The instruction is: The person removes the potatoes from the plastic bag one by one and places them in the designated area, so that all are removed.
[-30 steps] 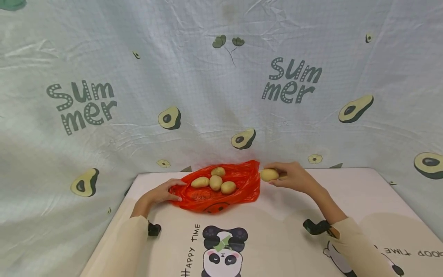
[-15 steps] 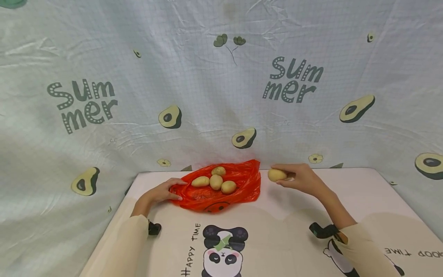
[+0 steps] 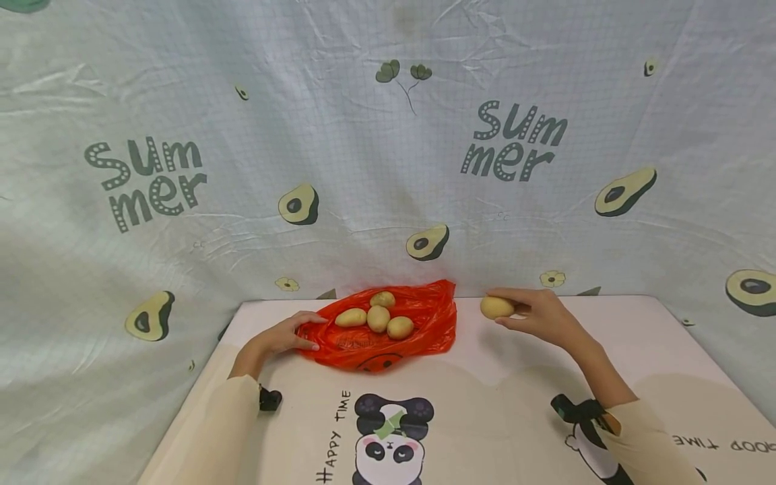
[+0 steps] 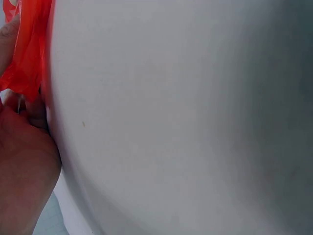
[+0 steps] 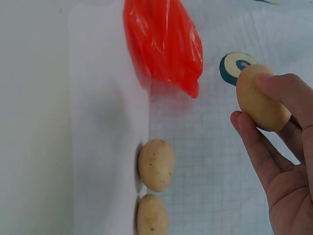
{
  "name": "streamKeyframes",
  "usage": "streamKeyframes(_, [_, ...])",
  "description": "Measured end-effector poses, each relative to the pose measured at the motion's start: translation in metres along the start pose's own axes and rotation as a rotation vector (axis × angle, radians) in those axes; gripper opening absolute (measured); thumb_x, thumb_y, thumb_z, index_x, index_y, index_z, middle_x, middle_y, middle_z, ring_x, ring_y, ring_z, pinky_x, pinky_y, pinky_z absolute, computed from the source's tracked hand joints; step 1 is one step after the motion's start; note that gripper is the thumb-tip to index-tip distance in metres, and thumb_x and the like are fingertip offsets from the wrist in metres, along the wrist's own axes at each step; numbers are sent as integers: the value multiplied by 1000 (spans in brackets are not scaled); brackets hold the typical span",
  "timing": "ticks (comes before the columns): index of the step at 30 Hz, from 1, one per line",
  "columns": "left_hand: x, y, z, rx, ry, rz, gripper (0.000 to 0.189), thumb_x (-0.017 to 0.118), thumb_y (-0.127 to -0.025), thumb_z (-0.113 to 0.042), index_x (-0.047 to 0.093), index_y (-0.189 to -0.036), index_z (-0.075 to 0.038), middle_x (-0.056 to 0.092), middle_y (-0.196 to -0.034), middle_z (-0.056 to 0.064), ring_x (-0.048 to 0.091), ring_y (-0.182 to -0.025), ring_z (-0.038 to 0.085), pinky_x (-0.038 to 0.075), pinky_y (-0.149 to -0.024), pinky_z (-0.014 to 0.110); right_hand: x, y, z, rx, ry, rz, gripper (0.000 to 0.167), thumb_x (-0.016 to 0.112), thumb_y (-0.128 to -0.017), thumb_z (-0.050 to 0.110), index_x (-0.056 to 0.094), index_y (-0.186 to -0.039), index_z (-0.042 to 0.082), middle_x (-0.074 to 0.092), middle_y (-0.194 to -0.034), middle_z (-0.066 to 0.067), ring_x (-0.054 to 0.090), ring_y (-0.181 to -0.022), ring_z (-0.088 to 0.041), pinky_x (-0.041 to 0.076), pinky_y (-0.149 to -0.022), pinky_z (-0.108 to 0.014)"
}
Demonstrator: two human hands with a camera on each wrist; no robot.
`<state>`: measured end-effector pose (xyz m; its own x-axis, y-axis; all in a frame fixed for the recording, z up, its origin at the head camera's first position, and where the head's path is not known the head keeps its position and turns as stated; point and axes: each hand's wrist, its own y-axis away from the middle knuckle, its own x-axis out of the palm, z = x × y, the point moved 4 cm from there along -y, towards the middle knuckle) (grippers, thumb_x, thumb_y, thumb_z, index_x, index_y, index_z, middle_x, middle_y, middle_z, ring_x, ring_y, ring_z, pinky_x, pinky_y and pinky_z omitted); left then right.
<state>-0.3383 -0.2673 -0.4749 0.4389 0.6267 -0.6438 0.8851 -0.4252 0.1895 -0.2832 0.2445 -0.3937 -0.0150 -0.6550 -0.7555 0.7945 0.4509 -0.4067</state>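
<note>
A red plastic bag (image 3: 433, 325) lies spread open near the table's back edge, with several potatoes (image 3: 378, 319) resting in it. My left hand (image 3: 283, 335) holds the bag's left edge; the left wrist view shows red plastic (image 4: 30, 54) between thumb and fingers, though part of that hand is cut off. To the right of the bag, my right hand (image 3: 539, 315) pinches one potato (image 3: 496, 307) above the table between thumb and fingers. Two more potatoes show in the right wrist view, a nearer one (image 5: 156, 165) and a lower one (image 5: 152, 215); the head view hides them.
The table (image 3: 485, 404) has a light cover printed with a panda (image 3: 391, 441) and lettering. Behind its back edge hangs a pale curtain (image 3: 364, 168) with avocado prints. A small black camera is strapped at each wrist, the right one (image 3: 576, 409) low over the table.
My right hand has moved right, away from the bag's right edge, with the potato in its fingers. The left hand, the bag and the potatoes in it look the same.
</note>
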Motion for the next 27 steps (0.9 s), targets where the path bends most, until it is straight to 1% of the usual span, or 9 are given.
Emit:
streamKeyframes(5, [0,-1,3,-12,1,4,61,80,-86,-20,58,-141,-9,38,-152,22,27,-144,48,22,-117,68,-2,3,-1,15,9,-3,51,86,-82,14,71,-130,18,72,-122,-6,70,-100,-16,57,-84,-20])
streamKeyframes(7, [0,-2,3,-6,-5,6,61,80,-86,-19,57,-141,-8,38,-152,22,27,-144,48,22,-117,69,-3,4,-3,25,12,-1,51,86,-82,15,71,-130,17,72,-123,-6,69,-100,-16,57,-84,-20])
streamKeyframes(11, [0,-1,2,1,-13,6,60,80,-86,-18,57,-141,-8,38,-152,22,28,-144,49,23,-116,69,-5,6,-5,37,13,-5,50,86,-82,13,71,-130,16,72,-122,-8,70,-100,-17,59,-83,-25])
streamKeyframes(14, [0,-1,2,7,-21,8,60,80,-86,-18,57,-141,-7,38,-152,23,28,-143,49,23,-116,70,-6,7,-6,29,20,-17,49,86,-82,11,71,-129,14,73,-120,-10,71,-96,-17,60,-80,-26])
streamKeyframes(19, [0,-2,4,6,-15,11,60,80,-87,-18,58,-141,-8,38,-152,23,28,-143,49,24,-116,69,-8,9,-8,20,30,-28,48,86,-82,12,71,-128,12,73,-119,-11,71,-93,-14,60,-78,-24])
streamKeyframes(22, [0,-2,5,-8,-14,8,60,80,-86,-20,58,-141,-9,38,-152,23,27,-144,48,24,-116,68,-9,11,-10,31,42,-27,48,86,-82,13,71,-128,12,73,-118,-12,71,-92,-13,60,-77,-23])
streamKeyframes(25, [-1,-1,4,-6,-26,10,60,80,-87,-20,57,-141,-8,37,-152,23,27,-143,49,25,-116,68,-12,12,-13,43,56,-32,49,86,-82,13,72,-128,13,73,-118,-11,71,-92,-13,59,-77,-22])
streamKeyframes(27, [-1,-1,3,-7,-24,8,60,80,-86,-20,57,-141,-8,37,-152,23,27,-143,49,24,-116,69,-14,12,-14,42,63,-38,48,86,-82,13,72,-128,12,74,-117,-11,71,-91,-13,60,-76,-24])
